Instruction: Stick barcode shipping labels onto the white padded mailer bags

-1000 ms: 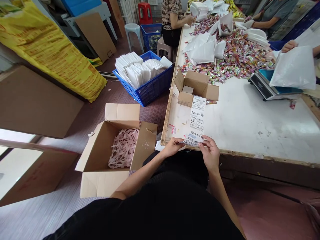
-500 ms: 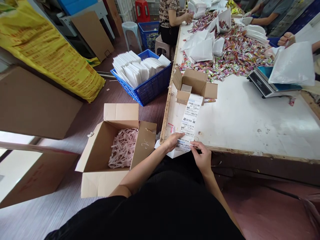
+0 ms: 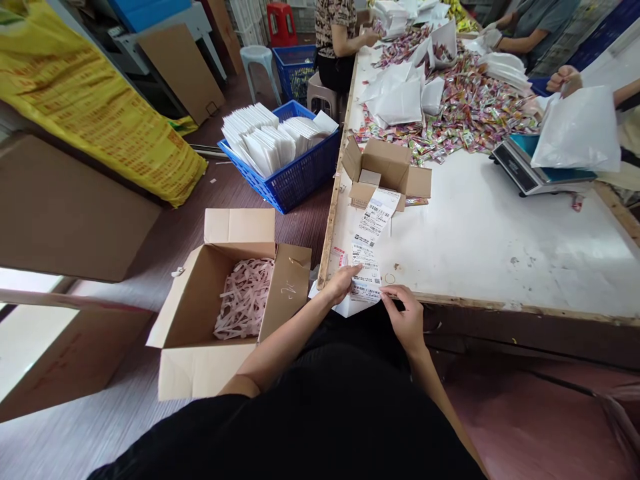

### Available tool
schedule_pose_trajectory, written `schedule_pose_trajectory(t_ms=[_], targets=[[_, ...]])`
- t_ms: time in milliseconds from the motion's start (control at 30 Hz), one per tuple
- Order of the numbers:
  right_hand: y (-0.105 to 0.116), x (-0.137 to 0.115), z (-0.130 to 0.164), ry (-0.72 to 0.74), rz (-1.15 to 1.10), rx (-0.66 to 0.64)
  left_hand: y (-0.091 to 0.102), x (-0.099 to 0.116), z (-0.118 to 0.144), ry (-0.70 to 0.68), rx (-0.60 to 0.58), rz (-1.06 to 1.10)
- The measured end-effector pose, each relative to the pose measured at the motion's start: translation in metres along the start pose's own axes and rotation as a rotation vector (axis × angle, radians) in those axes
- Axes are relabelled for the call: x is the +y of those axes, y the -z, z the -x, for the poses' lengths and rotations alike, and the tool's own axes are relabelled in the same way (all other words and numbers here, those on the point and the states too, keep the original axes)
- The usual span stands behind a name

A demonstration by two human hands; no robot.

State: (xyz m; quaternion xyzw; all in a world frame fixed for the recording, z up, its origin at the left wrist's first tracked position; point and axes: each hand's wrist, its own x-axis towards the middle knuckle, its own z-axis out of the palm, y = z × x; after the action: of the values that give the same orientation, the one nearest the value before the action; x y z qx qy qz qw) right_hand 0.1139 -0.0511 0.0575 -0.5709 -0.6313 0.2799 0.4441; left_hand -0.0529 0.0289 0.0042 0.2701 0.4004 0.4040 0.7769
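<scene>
A strip of printed shipping labels [image 3: 369, 230] runs from a small open carton [image 3: 387, 163] down to the near table edge. My left hand [image 3: 343, 283] is closed on the strip's left side, thumb on top. The fingers of my right hand [image 3: 404, 312] pinch the strip's right edge near its lower end. Beneath the printed part, a white folded piece [image 3: 350, 307] hangs over the table edge by my left hand; whether it is part of the strip I cannot tell.
On the floor at left stands an open box [image 3: 195, 293] of pink paper strips. A blue basket [image 3: 295, 180] holds white envelopes. The table [image 3: 465, 247] carries a scale [image 3: 525, 175] and heaped small packets [image 3: 465, 113]. Several co-workers sit or stand around it.
The label strip has shifted left and now bends midway, where it lay straighter before. Both hands keep their hold. A co-worker's white bag stays over the scale.
</scene>
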Motion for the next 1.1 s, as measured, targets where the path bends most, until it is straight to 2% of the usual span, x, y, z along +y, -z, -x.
schedule_pose_trajectory(t_ms=[100, 167, 300, 367, 633, 833, 967, 1100], targets=[[-0.002, 0.001, 0.000, -0.008, -0.012, 0.005, -0.004, 0.006, 0.007, 0.033, -0.022, 0.081], [-0.003, 0.002, 0.002, -0.035, -0.026, 0.023, -0.006, 0.010, 0.013, 0.031, -0.090, 0.066], [-0.004, 0.006, 0.004, -0.097, -0.027, 0.070, -0.005, 0.009, 0.022, -0.016, -0.284, -0.174], [-0.004, 0.008, 0.005, -0.094, -0.010, 0.070, -0.003, 0.006, 0.022, -0.068, -0.308, -0.266], [-0.003, 0.015, 0.006, -0.054, 0.038, 0.112, 0.002, -0.005, 0.017, -0.166, -0.212, -0.320], [0.005, 0.041, 0.009, -0.160, 0.055, 0.092, 0.018, -0.013, 0.012, -0.152, -0.092, -0.326], [0.007, 0.060, 0.017, -0.236, 0.060, 0.062, 0.028, -0.018, 0.008, -0.143, -0.045, -0.321], [0.005, 0.069, 0.025, -0.269, 0.054, 0.025, 0.030, -0.018, 0.006, -0.164, -0.030, -0.344]])
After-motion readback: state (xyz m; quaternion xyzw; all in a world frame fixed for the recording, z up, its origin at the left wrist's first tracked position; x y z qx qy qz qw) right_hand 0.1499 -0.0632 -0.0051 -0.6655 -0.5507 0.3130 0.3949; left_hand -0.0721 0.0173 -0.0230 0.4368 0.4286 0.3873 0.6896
